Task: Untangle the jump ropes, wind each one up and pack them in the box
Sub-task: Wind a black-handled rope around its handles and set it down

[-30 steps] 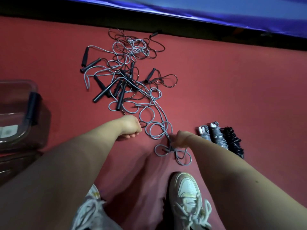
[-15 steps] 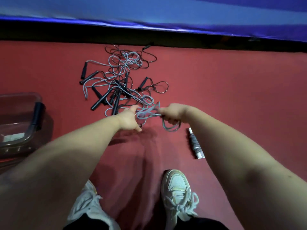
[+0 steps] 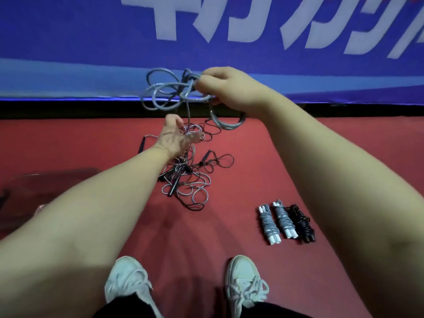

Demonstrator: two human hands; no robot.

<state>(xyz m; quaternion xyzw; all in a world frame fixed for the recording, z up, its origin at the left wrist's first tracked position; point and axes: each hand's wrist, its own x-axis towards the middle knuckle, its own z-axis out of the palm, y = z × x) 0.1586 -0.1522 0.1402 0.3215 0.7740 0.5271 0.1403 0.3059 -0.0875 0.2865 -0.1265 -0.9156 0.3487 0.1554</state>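
Your right hand [image 3: 229, 90] grips the raised grey rope loops [image 3: 189, 82]; your left hand [image 3: 175, 140], fingers spread, holds nothing above the tangle [image 3: 181, 173].

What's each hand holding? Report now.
Left hand: open, fingers spread, holding nothing.
Right hand: grips a bunch of grey rope loops.

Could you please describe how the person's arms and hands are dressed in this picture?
The left arm and right arm are bare, no sleeve in view. The left hand and right hand wear no gloves; no watch, bracelet or ring shows.
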